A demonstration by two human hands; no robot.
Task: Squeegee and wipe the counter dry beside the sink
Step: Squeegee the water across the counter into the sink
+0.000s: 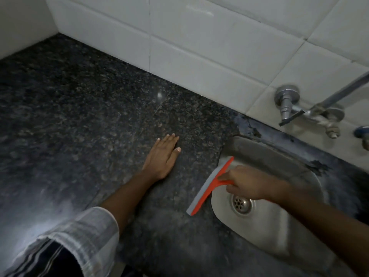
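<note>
Squeegee [207, 188] gripped by right hand [246, 183] at sink [279, 232] edge; left hand [162, 156] flat on worktop [79, 116] just beside it.

The squeegee [207, 186] is orange with a pale grey blade, and it sits right at the worktop's [89, 116] sink-side edge, blade running along the rim of the steel sink [279, 226], handle reaching out over the basin. The worktop itself is dark speckled granite, glossy, meeting the white tiled wall along its far edge.
</note>
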